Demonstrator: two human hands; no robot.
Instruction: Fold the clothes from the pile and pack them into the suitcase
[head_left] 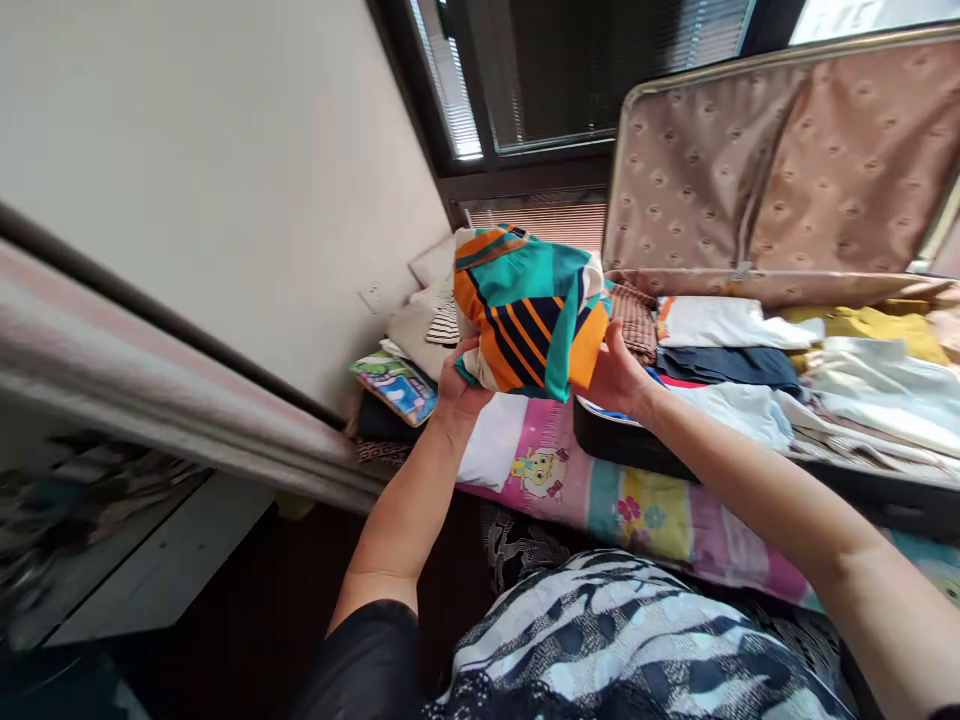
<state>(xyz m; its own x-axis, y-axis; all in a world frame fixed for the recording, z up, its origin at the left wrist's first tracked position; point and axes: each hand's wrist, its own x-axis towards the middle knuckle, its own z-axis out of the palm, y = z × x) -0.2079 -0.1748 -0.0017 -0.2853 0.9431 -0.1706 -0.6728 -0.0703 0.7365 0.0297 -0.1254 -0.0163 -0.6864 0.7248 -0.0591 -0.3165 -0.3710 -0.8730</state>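
Observation:
Between my two hands is a folded garment (pixel 529 315) patterned in teal, orange, navy and cream. It is held up in the air, left of the suitcase. My left hand (pixel 463 385) grips its lower left corner, fingers partly hidden by the cloth. On the right edge, my right hand (pixel 616 375) holds it with the thumb in front and the fingers mostly out of sight behind. Below lies a white cloth (pixel 491 445) on the pink patterned bedding (pixel 562 490).
An open suitcase (pixel 637 440) with several folded clothes stands on the right, its lined lid (pixel 697 170) raised against the window. At the left, a stack of cloths (pixel 412 330) and a colourful book (pixel 397 385) sit by the wall (pixel 247 170).

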